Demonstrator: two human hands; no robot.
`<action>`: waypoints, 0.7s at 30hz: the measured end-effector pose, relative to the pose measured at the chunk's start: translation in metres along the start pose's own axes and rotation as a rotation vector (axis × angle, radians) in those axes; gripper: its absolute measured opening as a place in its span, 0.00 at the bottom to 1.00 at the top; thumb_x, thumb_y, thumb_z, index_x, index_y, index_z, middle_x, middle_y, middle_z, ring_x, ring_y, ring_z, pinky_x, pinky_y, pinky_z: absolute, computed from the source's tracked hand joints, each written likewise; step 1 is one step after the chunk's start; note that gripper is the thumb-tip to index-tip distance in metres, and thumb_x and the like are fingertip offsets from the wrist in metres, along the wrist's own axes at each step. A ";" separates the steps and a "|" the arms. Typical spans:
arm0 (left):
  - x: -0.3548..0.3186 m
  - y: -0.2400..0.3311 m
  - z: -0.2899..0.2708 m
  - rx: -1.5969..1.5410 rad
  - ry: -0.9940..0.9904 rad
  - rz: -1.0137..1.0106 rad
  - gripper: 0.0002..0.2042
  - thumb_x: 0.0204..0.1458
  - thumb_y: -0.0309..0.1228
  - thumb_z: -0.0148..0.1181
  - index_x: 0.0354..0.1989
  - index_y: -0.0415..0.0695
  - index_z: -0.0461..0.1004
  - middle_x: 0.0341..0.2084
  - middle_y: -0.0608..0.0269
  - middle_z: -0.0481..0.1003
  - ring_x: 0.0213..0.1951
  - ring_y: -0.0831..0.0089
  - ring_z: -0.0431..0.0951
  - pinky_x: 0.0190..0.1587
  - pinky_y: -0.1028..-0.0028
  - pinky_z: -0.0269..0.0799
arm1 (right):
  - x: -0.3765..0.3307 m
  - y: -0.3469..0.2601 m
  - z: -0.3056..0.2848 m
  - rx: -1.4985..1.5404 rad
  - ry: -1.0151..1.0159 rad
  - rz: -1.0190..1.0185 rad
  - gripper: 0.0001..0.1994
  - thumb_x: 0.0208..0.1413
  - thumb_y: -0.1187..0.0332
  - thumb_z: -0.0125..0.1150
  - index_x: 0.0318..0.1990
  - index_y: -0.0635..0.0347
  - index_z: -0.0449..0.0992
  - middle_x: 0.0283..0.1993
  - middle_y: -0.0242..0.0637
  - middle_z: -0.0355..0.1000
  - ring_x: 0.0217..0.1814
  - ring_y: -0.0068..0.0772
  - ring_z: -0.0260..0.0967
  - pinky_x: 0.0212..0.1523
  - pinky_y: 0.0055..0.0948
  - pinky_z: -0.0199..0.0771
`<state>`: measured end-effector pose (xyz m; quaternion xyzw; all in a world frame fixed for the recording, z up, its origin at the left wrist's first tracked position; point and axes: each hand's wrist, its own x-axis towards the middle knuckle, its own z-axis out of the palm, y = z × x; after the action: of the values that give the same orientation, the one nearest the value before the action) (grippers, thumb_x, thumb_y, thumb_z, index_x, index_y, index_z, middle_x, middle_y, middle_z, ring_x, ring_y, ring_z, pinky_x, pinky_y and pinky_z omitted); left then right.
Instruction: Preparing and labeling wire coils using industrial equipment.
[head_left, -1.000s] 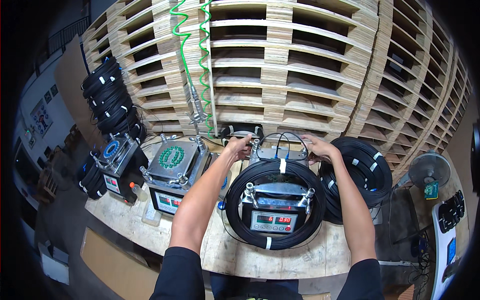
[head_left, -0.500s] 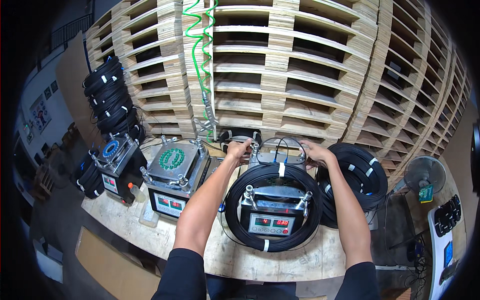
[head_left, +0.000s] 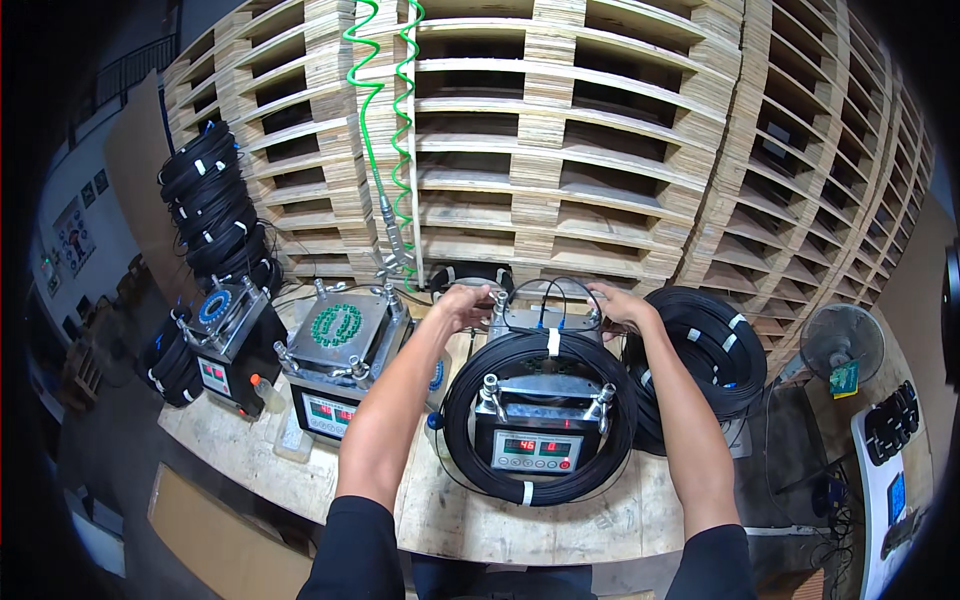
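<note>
A coil of black cable point(head_left: 465, 455) with white ties hangs around the front of a metal polishing machine point(head_left: 545, 385) in the middle of the bench. Two thin cable ends with blue connectors point(head_left: 541, 324) run to the machine's top. My left hand point(head_left: 463, 308) is closed at the far left corner clamp point(head_left: 499, 310), fingers bent against it. Opposite, my right hand point(head_left: 617, 307) curls its fingers at the far right corner clamp, which it mostly hides. The lit display point(head_left: 540, 446) on the machine's front faces me through the coil.
Two similar machines stand at left, one with a green ring point(head_left: 337, 325), one with a blue ring point(head_left: 214, 306). Black cable coils point(head_left: 700, 345) lie at right; others are stacked point(head_left: 205, 200) at far left. A small fan point(head_left: 842, 345) stands right; stacked pallets point(head_left: 560, 150) rise behind.
The red digits on the middle machine's display have changed. The view has shifted slightly, and both hands stay at the machine's far corners.
</note>
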<state>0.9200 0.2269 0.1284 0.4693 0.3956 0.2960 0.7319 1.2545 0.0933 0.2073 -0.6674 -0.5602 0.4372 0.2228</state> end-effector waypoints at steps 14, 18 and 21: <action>-0.013 0.023 0.031 0.566 0.204 0.067 0.20 0.60 0.45 0.63 0.43 0.36 0.79 0.35 0.51 0.81 0.36 0.52 0.84 0.29 0.57 0.81 | -0.010 -0.008 -0.002 0.002 0.053 0.013 0.27 0.69 0.58 0.54 0.73 0.39 0.55 0.35 0.36 0.74 0.22 0.29 0.71 0.21 0.33 0.78; -0.039 0.042 0.054 1.263 0.629 0.597 0.17 0.59 0.37 0.60 0.54 0.44 0.77 0.48 0.42 0.77 0.53 0.46 0.77 0.56 0.54 0.73 | -0.007 -0.003 0.003 -0.024 0.093 0.015 0.27 0.70 0.58 0.53 0.73 0.40 0.56 0.37 0.37 0.73 0.22 0.29 0.72 0.19 0.31 0.77; -0.088 0.066 0.067 1.113 0.599 0.873 0.14 0.59 0.29 0.57 0.53 0.44 0.77 0.48 0.42 0.76 0.52 0.44 0.76 0.54 0.53 0.72 | -0.003 -0.001 0.004 -0.045 0.100 0.015 0.26 0.69 0.58 0.54 0.72 0.41 0.59 0.49 0.41 0.72 0.22 0.31 0.73 0.20 0.31 0.80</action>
<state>0.9281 0.1510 0.2324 0.7819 0.4465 0.4300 0.0660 1.2508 0.0904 0.2067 -0.6976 -0.5529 0.3923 0.2319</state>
